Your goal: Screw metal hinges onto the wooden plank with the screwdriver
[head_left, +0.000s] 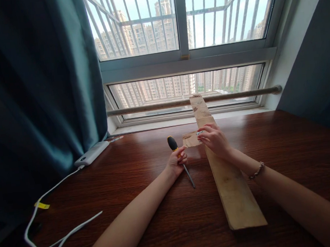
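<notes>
My left hand [177, 159] is closed around a screwdriver [172, 143] with a black and yellow handle; its metal shaft points down toward the table. The thumb and forefinger of that hand reach the left edge of a short, torn-looking tan piece [190, 139], wood or cardboard. My right hand [213, 138] pinches the other end of this piece, over a long wooden board [233, 187]. Small shiny metal bits [199, 133] show by the right fingertips, too small to make out. The board slants away from me, its far end at the window rail.
A brown wooden tabletop [151, 219] lies beneath everything. On the left are a white power bank [92, 154], its white cable [50, 186] and a yellow tag [42, 206]. A metal rail [151, 107] crosses before the window. A dark blue curtain [39, 81] hangs at left.
</notes>
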The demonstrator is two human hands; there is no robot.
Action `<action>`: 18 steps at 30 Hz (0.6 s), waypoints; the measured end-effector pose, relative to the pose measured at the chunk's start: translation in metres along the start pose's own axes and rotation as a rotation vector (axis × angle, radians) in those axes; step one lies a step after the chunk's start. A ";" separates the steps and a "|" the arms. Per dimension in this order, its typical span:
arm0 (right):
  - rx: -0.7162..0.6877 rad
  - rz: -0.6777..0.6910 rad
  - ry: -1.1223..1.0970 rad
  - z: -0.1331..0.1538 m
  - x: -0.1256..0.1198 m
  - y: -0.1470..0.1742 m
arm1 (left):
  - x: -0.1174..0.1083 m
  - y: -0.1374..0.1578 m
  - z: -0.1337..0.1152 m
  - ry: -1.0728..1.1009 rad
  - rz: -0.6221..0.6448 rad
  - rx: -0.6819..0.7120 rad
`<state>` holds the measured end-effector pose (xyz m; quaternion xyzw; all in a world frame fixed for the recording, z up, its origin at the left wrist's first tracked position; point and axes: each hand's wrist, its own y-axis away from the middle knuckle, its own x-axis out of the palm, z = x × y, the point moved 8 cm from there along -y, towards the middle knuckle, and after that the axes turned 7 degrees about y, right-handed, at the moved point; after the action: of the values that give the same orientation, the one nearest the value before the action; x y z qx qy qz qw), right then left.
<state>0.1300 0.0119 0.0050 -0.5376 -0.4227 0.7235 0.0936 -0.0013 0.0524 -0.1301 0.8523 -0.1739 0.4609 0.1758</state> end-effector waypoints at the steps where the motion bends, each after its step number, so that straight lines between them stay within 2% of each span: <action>1: 0.028 -0.004 -0.012 -0.003 0.000 0.000 | 0.000 0.000 0.000 0.001 0.002 -0.003; 4: 0.070 0.007 -0.063 -0.008 0.002 0.000 | 0.000 0.001 0.000 0.009 0.000 0.009; 9: 0.048 0.054 -0.084 -0.008 0.014 0.001 | 0.001 0.001 -0.001 0.011 -0.008 0.028; 13: 0.076 0.047 -0.109 -0.012 0.012 0.001 | 0.000 0.000 -0.001 0.004 -0.003 0.013; 15: 0.050 0.061 -0.138 -0.016 0.009 -0.002 | 0.000 0.000 0.000 -0.002 -0.002 -0.001; 18: -0.021 0.162 -0.200 -0.025 0.015 -0.009 | 0.001 0.002 0.000 -0.006 -0.008 0.000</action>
<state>0.1425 0.0390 -0.0004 -0.4960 -0.3927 0.7743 -0.0135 -0.0014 0.0508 -0.1292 0.8544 -0.1711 0.4575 0.1772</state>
